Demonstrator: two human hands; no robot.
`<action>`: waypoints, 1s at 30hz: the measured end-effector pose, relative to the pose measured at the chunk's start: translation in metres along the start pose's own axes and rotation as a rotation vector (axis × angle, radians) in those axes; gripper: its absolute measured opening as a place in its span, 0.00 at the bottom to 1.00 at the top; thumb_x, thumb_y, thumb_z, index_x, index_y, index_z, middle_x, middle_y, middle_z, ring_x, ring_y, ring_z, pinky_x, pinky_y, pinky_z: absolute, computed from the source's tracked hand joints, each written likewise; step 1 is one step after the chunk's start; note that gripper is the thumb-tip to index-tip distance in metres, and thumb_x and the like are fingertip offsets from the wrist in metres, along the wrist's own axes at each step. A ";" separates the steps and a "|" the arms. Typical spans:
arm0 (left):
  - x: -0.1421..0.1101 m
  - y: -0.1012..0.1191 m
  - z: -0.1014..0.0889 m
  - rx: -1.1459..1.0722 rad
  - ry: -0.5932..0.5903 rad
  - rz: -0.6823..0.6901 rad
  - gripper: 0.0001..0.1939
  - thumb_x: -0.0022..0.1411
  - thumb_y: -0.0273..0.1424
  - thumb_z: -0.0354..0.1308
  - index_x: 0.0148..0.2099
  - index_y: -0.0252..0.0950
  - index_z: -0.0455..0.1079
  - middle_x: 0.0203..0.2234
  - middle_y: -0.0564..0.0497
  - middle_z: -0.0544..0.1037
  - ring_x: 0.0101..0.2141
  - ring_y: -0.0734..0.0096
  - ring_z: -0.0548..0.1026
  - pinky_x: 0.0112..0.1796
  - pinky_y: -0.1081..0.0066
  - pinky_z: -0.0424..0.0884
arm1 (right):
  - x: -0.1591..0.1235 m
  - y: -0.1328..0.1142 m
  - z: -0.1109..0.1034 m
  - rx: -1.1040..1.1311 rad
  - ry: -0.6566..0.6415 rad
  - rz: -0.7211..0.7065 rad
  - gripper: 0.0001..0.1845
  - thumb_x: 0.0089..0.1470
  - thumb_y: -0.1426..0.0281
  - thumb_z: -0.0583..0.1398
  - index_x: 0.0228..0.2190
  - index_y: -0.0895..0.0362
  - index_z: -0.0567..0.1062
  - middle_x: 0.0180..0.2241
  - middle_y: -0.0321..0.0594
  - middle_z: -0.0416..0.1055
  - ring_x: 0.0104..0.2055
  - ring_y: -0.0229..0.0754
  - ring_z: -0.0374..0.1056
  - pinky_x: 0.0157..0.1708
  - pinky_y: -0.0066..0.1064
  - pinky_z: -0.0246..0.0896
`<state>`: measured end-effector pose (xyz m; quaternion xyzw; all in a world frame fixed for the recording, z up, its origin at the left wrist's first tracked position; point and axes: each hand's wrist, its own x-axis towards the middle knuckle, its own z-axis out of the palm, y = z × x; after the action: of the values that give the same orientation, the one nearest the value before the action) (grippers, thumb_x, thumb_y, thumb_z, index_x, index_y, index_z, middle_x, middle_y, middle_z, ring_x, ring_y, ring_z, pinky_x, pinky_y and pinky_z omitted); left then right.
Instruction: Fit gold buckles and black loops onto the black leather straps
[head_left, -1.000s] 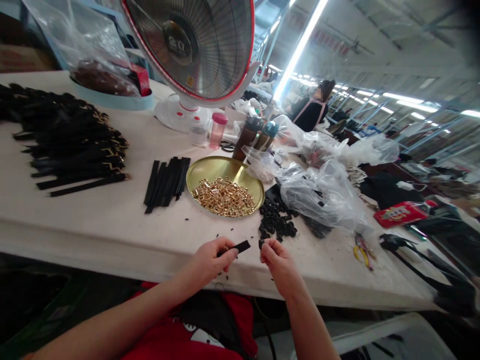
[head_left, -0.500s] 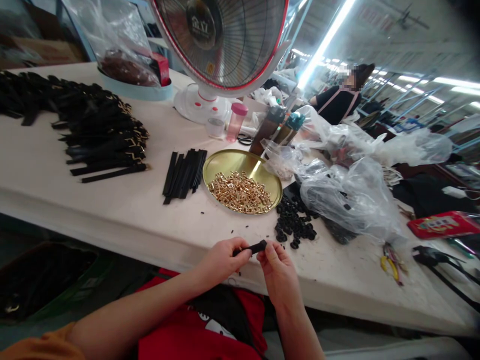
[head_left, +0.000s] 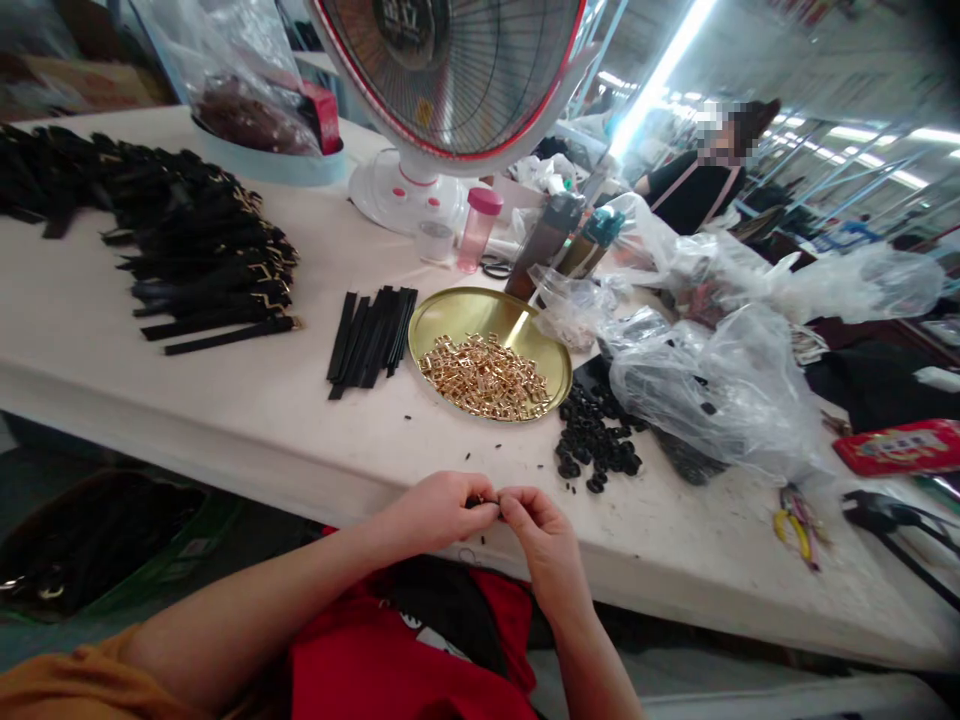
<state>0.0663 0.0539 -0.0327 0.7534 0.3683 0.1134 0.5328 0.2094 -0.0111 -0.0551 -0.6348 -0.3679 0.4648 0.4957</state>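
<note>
My left hand (head_left: 437,510) and my right hand (head_left: 537,530) meet at the table's front edge, fingertips pinched together on a short black strap (head_left: 478,501), mostly hidden between them. Beyond my hands a gold tray (head_left: 459,317) holds several small gold buckles (head_left: 484,374). To its right lies a heap of small black loops (head_left: 596,447). A bundle of loose black straps (head_left: 372,339) lies left of the tray.
A large pile of finished black straps (head_left: 191,258) covers the table's left. A fan heater (head_left: 450,80) stands at the back, with bottles and clear plastic bags (head_left: 705,385) to the right. Yellow-handled pliers (head_left: 795,520) lie at right. Another person (head_left: 697,185) works beyond.
My hands have closed together: the right hand moved left onto the strap end, which stuck out a second ago and is now almost covered. The view has shifted slightly.
</note>
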 end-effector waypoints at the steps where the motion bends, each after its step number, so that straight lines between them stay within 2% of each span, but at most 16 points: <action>1: 0.004 -0.002 -0.001 0.029 0.001 0.008 0.11 0.55 0.35 0.47 0.29 0.35 0.68 0.18 0.57 0.69 0.21 0.76 0.64 0.23 0.77 0.55 | 0.004 0.003 -0.001 -0.060 -0.005 -0.027 0.11 0.43 0.62 0.62 0.26 0.58 0.72 0.25 0.36 0.70 0.30 0.39 0.64 0.33 0.30 0.59; 4: 0.018 -0.012 -0.004 0.061 0.073 -0.014 0.11 0.55 0.35 0.47 0.28 0.35 0.67 0.17 0.56 0.69 0.21 0.75 0.65 0.23 0.77 0.56 | 0.019 0.014 -0.005 -0.146 0.068 -0.064 0.14 0.45 0.59 0.60 0.29 0.58 0.71 0.25 0.36 0.69 0.28 0.39 0.64 0.31 0.31 0.59; 6: 0.026 -0.021 -0.006 0.008 0.130 -0.043 0.11 0.55 0.36 0.47 0.29 0.35 0.66 0.15 0.57 0.68 0.19 0.76 0.65 0.23 0.77 0.57 | 0.026 0.022 -0.009 -0.146 0.092 -0.044 0.16 0.46 0.58 0.58 0.31 0.58 0.70 0.27 0.37 0.69 0.28 0.39 0.65 0.30 0.32 0.60; 12: 0.026 -0.039 -0.012 -0.444 0.230 -0.101 0.12 0.57 0.40 0.47 0.31 0.36 0.60 0.14 0.60 0.63 0.13 0.82 0.56 0.16 0.80 0.52 | 0.020 0.028 -0.018 -0.266 0.094 -0.110 0.14 0.49 0.59 0.56 0.32 0.57 0.69 0.27 0.38 0.68 0.29 0.40 0.64 0.30 0.32 0.60; 16: 0.019 -0.041 -0.015 -0.553 0.278 -0.083 0.12 0.56 0.39 0.49 0.31 0.35 0.60 0.14 0.60 0.63 0.12 0.84 0.55 0.15 0.81 0.50 | 0.026 0.015 -0.019 -0.504 0.111 -0.275 0.11 0.51 0.64 0.55 0.34 0.57 0.69 0.30 0.40 0.68 0.28 0.40 0.64 0.31 0.33 0.60; 19: 0.015 -0.038 -0.017 -0.568 0.306 -0.075 0.12 0.56 0.40 0.50 0.31 0.35 0.60 0.14 0.60 0.63 0.13 0.84 0.55 0.15 0.82 0.50 | 0.045 0.003 -0.012 -0.675 0.094 -0.461 0.09 0.51 0.69 0.53 0.35 0.57 0.70 0.34 0.42 0.67 0.31 0.40 0.64 0.35 0.34 0.59; 21: 0.013 -0.037 -0.017 -0.565 0.306 -0.080 0.12 0.55 0.40 0.50 0.30 0.35 0.60 0.13 0.61 0.63 0.12 0.84 0.55 0.14 0.81 0.50 | 0.060 -0.002 -0.004 -0.765 0.065 -0.515 0.10 0.51 0.71 0.52 0.35 0.57 0.71 0.36 0.43 0.67 0.34 0.41 0.64 0.38 0.34 0.58; 25: 0.006 -0.038 -0.019 -0.537 0.298 -0.107 0.11 0.55 0.39 0.50 0.31 0.36 0.60 0.12 0.61 0.63 0.12 0.83 0.55 0.13 0.81 0.50 | 0.080 -0.002 0.011 -0.838 0.032 -0.454 0.09 0.48 0.74 0.55 0.32 0.55 0.72 0.35 0.43 0.67 0.36 0.44 0.63 0.38 0.35 0.55; 30: 0.002 -0.044 -0.016 -0.462 0.297 -0.119 0.11 0.55 0.40 0.50 0.31 0.36 0.60 0.12 0.61 0.63 0.12 0.82 0.56 0.14 0.81 0.52 | 0.084 0.002 0.017 -0.737 0.039 -0.415 0.04 0.43 0.76 0.58 0.25 0.56 0.70 0.30 0.41 0.66 0.34 0.45 0.62 0.38 0.36 0.54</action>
<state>0.0397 0.0733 -0.0653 0.5641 0.4503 0.2721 0.6363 0.2185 0.0715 -0.0775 -0.6905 -0.6202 0.1806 0.3256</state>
